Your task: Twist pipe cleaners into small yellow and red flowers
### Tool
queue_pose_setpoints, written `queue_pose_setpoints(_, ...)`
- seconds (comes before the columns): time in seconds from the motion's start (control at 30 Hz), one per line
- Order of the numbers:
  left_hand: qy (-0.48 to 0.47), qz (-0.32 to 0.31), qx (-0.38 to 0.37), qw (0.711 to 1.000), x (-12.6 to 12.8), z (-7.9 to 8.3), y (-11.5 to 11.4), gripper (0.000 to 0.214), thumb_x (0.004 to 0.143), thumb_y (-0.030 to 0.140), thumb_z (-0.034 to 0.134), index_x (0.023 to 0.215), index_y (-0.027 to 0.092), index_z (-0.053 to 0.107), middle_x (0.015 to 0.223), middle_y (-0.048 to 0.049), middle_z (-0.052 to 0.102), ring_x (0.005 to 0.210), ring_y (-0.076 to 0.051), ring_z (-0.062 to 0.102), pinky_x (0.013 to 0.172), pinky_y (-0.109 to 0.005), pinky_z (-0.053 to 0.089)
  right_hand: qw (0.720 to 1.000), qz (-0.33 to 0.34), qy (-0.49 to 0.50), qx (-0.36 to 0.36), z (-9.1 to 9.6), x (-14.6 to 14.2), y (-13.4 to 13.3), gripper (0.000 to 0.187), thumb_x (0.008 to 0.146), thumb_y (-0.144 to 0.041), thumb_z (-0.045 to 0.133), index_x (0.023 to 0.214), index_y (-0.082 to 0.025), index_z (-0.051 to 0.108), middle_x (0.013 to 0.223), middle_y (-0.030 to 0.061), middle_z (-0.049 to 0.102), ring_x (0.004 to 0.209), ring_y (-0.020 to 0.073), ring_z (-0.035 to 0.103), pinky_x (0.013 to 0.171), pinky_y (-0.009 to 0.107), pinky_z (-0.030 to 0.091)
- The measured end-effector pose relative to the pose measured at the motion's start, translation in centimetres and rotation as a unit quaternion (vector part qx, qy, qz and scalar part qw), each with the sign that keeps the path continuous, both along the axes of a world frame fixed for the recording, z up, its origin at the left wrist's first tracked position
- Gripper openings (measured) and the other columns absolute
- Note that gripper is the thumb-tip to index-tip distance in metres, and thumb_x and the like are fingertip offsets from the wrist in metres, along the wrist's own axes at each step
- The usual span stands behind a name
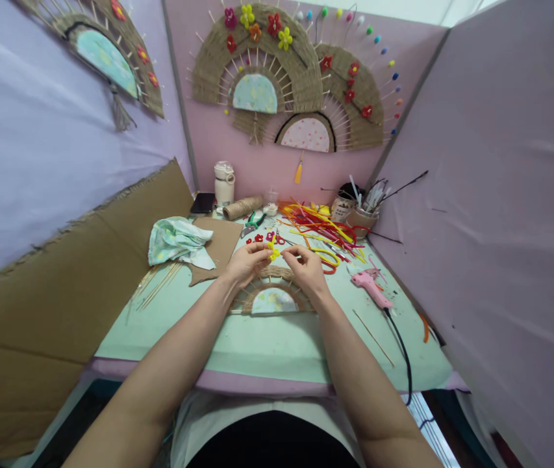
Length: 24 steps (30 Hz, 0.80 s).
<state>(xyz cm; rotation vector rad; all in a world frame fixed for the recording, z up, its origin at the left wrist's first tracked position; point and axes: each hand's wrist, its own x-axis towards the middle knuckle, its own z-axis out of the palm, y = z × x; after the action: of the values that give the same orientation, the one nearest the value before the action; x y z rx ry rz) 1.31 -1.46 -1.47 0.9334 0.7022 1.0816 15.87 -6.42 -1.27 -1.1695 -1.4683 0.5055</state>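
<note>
My left hand [251, 262] pinches a small yellow pipe-cleaner flower [275, 253] between thumb and fingers, above the table. Close to the flower's right side, the fingertips of my right hand [304, 265] are pressed together; whatever they grip is too small to make out. Beneath both hands lies a half-round woven twine fan [275, 300] with a pale green patterned centre, partly covered by the hands. Just beyond the fingers are several small red and magenta pipe-cleaner flowers [258, 238].
A pink glue gun [373, 289] with a black cord rests at right. Loose pipe cleaners [323, 224] pile up behind, near a pot of sticks [362, 220]. Patterned cloth [179, 239], cardboard [221, 244], a twine roll [242, 207] and a white bottle [225, 184] occupy the left.
</note>
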Motion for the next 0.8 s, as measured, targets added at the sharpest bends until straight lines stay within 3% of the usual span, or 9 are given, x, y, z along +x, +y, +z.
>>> queue_pose_setpoints(0.13, 0.011, 0.017, 0.021, 1.000, 0.3, -0.2, 0.0, 0.031, 0.045, 0.022, 0.081, 0.068, 0.013, 0.062, 0.068, -0.0009, 0.062, 0.063, -0.009, 0.056, 0.063, -0.023, 0.047, 1.000, -0.002, -0.021, 0.003, -0.6, -0.2, 0.2, 0.017, 0.078, -0.032, 0.055, 0.075, -0.016, 0.062, 0.073, 0.0016, 0.063, 0.068, 0.0136, 0.055, 0.063, 0.026, 0.043)
queue_pose_setpoints(0.43, 0.062, 0.000, 0.052, 0.997, 0.3, -0.6, -0.1, 0.030, 0.048, 0.028, 0.080, 0.070, 0.014, 0.066, 0.067, -0.0020, 0.063, 0.061, -0.010, 0.056, 0.064, -0.026, 0.046, 0.970, -0.059, -0.188, 0.145, -1.1, -0.1, 0.4, 0.012, 0.084, -0.022, 0.049, 0.074, -0.019, 0.055, 0.073, 0.0024, 0.057, 0.075, 0.0160, 0.050, 0.073, 0.031, 0.040)
queue_pose_setpoints(0.63, 0.062, -0.039, 0.058, 0.996, 0.1, -0.4, -0.4, 0.031, 0.049, 0.030, 0.080, 0.072, 0.015, 0.067, 0.068, -0.0017, 0.063, 0.061, -0.011, 0.055, 0.063, -0.026, 0.045, 0.982, -0.033, -0.140, 0.120, -0.8, -0.1, 0.3, 0.012, 0.084, -0.024, 0.050, 0.075, -0.019, 0.057, 0.073, 0.0017, 0.057, 0.071, 0.0146, 0.050, 0.069, 0.029, 0.042)
queue_pose_setpoints(0.8, 0.026, -0.087, 0.092, 0.992, -0.5, 0.2, -0.5, 0.028, 0.052, 0.031, 0.080, 0.070, 0.016, 0.065, 0.066, 0.0002, 0.059, 0.060, -0.009, 0.053, 0.061, -0.024, 0.043, 0.995, 0.036, -0.038, 0.084, -0.1, -0.2, -0.3, 0.014, 0.083, -0.029, 0.053, 0.077, -0.018, 0.059, 0.075, 0.0015, 0.059, 0.069, 0.0133, 0.053, 0.065, 0.027, 0.044)
